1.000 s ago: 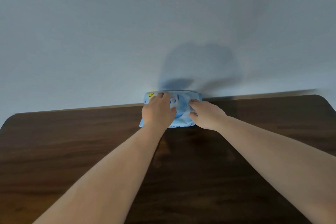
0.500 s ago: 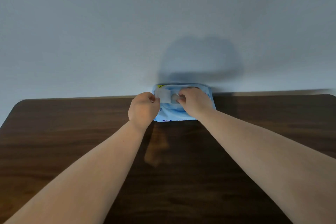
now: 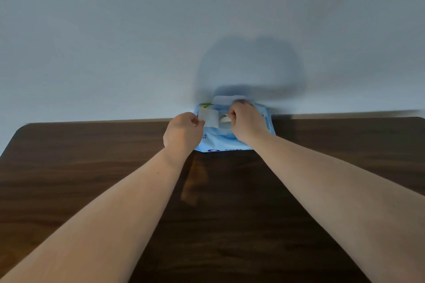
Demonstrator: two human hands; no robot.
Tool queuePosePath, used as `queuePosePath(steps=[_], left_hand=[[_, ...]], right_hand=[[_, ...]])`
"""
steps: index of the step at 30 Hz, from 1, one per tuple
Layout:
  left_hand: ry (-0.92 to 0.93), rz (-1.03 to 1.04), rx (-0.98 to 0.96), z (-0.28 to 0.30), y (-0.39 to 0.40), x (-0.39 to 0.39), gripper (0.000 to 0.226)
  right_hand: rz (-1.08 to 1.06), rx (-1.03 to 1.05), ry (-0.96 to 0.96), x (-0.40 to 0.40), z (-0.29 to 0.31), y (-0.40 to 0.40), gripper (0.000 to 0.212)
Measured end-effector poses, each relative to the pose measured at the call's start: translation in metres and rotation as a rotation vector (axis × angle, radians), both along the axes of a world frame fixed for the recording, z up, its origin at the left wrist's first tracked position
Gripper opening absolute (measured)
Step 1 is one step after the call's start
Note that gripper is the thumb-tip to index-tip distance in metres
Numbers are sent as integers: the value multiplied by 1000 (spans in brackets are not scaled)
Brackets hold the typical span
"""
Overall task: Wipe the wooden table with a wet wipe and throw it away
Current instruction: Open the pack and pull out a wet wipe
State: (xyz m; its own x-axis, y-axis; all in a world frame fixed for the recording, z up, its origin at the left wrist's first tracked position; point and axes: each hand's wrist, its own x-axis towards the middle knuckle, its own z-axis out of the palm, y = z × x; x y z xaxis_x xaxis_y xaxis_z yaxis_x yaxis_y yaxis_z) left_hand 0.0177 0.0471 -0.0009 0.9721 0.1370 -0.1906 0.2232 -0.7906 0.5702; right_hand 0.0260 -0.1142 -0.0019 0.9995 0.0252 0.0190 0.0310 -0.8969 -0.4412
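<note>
Hands meet over a blue pack (image 3: pixel 232 139) of wet wipes at the far edge of the table (image 3: pixel 92 167). The left hand (image 3: pixel 182 134) is curled into a loose fist, thumb and fingers pinched on a pale, see-through flap (image 3: pixel 210 117) that is peeled off the top of the pack and stretched toward the right hand. The right hand (image 3: pixel 247 122) is closed too, its fingertips pinched at the opening (image 3: pixel 224 119) in the middle of the pack, where a bit of white wipe shows. Whether it has hold of that wipe or only touches it cannot be told. A pale strip (image 3: pixel 226 99) sticks up just beyond the right hand; it is blurred, and what it is cannot be made out.

The pack lies flat under both hands, its near edge just past the wrists, its far edge against the wall (image 3: pixel 115 41). It has a yellow mark (image 3: pixel 205 106) at the far left corner, beyond the left hand, and small print along the near edge, too small to read.

Both bare forearms run from the near corners of the view inward to the pack. Between them the dark wood shows a faint reflection of the left arm. The table spreads wide to either side of the hands, with a rounded corner far to the left. On the wall beyond the hands falls a soft grey shadow (image 3: pixel 250 66).
</note>
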Motion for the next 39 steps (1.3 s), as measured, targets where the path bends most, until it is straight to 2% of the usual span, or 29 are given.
queuePosePath(steps=[6, 11, 13, 17, 21, 24, 28, 33, 37, 39], left_hand=[[69, -28, 71, 15, -3, 1, 34], [70, -53, 48, 31, -4, -1, 21], [22, -29, -49, 40, -9, -8, 17], [-40, 38, -304, 58, -22, -21, 24], [206, 166, -832, 72, -29, -34, 30], [255, 195, -972, 72, -23, -44, 24], [155, 190, -910, 71, -9, -55, 24], [94, 10, -639, 76, 12, -65, 32], [-17, -76, -444, 81, 21, -70, 34], [-103, -115, -283, 80, 28, -70, 33]], right_hand=[[-71, 199, 41, -10, 24, -12, 12], [-261, 537, -21, -22, 64, -32, 7], [-303, 599, -1, -27, 76, -39, 6], [-301, 645, 51, -39, 89, -39, 2], [-241, 722, 97, -55, 96, -27, 4], [-193, 781, 140, -65, 100, -17, 6], [-152, 705, 173, -72, 98, -10, 11], [-205, 657, 109, -74, 93, -3, 15], [-107, 441, 41, -73, 95, 11, 20], [-34, 347, -9, -73, 98, 21, 24]])
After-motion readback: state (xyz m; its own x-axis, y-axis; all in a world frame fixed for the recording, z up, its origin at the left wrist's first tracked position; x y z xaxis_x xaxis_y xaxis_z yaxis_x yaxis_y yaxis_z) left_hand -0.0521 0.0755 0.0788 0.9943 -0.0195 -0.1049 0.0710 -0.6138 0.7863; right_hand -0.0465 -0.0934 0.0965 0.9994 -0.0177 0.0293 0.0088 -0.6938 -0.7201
